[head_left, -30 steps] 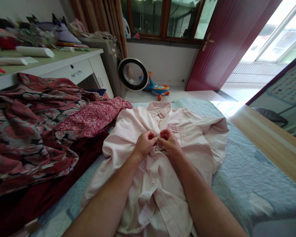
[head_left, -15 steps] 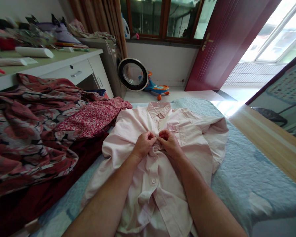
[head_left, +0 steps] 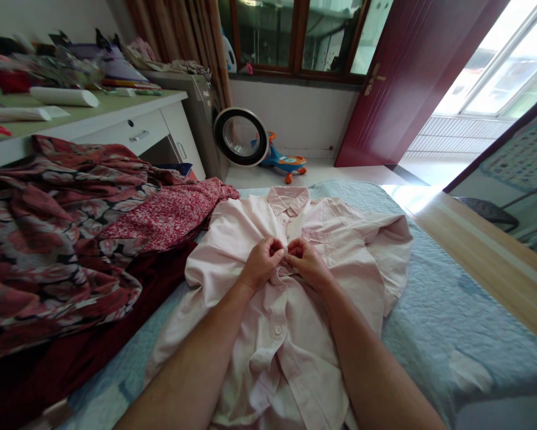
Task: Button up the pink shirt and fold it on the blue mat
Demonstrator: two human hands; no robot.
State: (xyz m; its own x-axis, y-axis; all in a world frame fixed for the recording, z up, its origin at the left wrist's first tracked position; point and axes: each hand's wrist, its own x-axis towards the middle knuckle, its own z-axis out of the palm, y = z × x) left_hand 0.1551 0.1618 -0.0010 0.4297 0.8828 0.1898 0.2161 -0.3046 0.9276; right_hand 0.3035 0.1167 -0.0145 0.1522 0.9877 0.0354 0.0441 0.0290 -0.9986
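Observation:
A pale pink button-up shirt [head_left: 362, 269] lies front side up, its collar [head_left: 288, 200] pointing away from me. Both hands meet at the front placket, below the collar and beside the chest pocket [head_left: 317, 236]. My left hand [head_left: 264, 260] pinches the left side of the placket between thumb and fingers. Close against it, my right hand [head_left: 307, 260] pinches the other side. The fingertips almost touch and hide the spot between them. Further down the placket, a button [head_left: 278, 329] shows in its hole; the lower front falls loosely apart.
Under the shirt is a light blue quilted cover [head_left: 438, 310]. Floral garments [head_left: 57, 221] are heaped at the left, beside a cluttered desk [head_left: 116, 116]. Beyond stand a washing machine with its round door [head_left: 241, 136] open, a toy ride-on car [head_left: 286, 162] and a red door [head_left: 411, 77].
Almost nothing differs. Both hands stay pinched at the same place on the placket, with only slight finger shifts, and the view has moved a touch.

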